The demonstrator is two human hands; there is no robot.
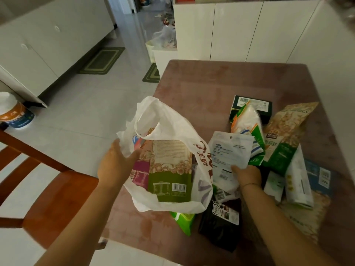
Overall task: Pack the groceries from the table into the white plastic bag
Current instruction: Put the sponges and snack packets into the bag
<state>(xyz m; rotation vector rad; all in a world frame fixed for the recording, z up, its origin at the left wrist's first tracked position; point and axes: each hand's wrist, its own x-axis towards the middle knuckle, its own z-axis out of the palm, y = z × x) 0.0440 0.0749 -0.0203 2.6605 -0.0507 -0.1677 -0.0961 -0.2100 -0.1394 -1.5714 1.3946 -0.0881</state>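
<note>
The crinkled white plastic bag [169, 120] sits at the desk's [221, 83] left edge, already holding a green-and-beige pouch [171, 173]. My left hand [115, 164] grips its rim open; my right hand [246, 174] pinches a flat white packet [228, 150]. Many packets remain outside.

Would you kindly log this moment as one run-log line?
left hand: holds white plastic bag open | right hand: grips white pouch beside bag | in bag: green packet | phase: packing
</note>
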